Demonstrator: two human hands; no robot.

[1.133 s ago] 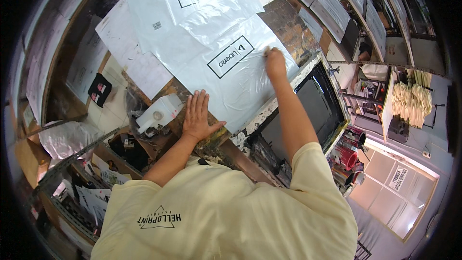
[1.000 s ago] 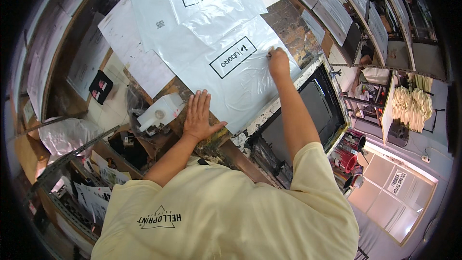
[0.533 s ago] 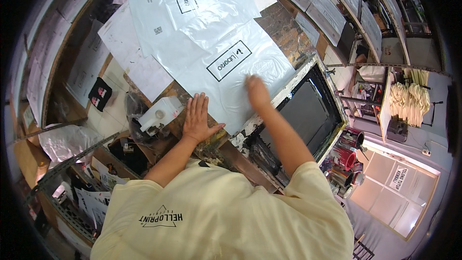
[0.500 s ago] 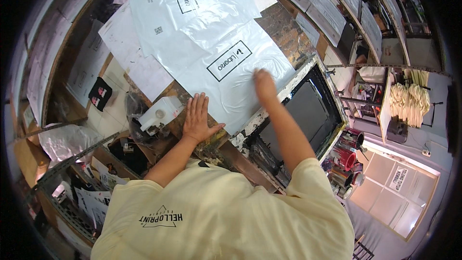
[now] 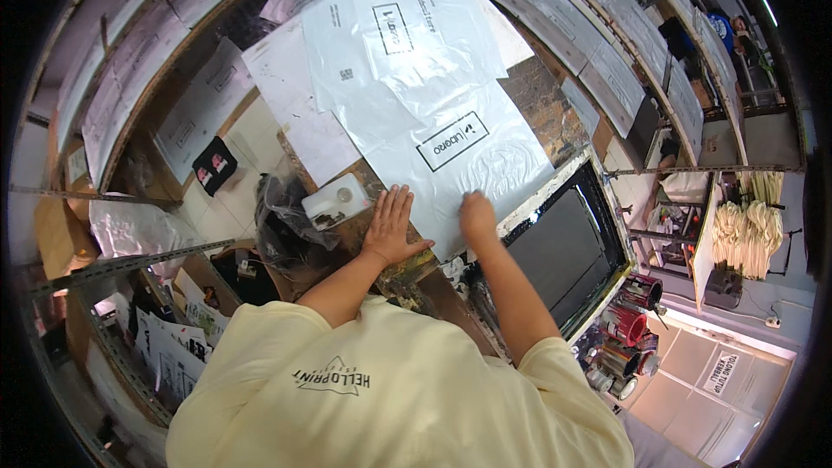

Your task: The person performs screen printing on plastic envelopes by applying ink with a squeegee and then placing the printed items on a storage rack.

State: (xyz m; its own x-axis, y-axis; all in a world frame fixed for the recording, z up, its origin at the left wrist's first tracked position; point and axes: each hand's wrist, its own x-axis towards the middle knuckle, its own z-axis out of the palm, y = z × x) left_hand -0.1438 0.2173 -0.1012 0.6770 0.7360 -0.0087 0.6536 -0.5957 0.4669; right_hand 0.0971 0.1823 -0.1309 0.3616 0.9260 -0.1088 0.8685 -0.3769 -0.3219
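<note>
A white plastic mailer bag [image 5: 422,199] with a black printed rectangle lies flat on the worktable, its near part wrinkled. My left hand [image 5: 393,230] rests flat at the bag's near left edge, fingers stretched and thumb out to the side. On the bag's near right part, my right hand [image 5: 476,217] is curled into a fist pressed to the plastic. Whatever the fist may hold is hidden. Another printed mailer bag [image 5: 446,56] lies beyond, at the far side of the table. Just right of my right hand sits a screen-printing frame [image 5: 617,238] with dark mesh and an ink-stained rim.
A white case [image 5: 336,201] stands left of my left hand, beside a clear plastic bag [image 5: 282,225]. White sheets [image 5: 299,117] lie under the mailers. Ink cans [image 5: 624,325] crowd past the frame. Racks holding printed mailers [image 5: 186,134] stand around the table.
My right hand has slid down the bag toward me and come nearer to my left hand. My left hand keeps its place at the edge. The whole view has shifted.
</note>
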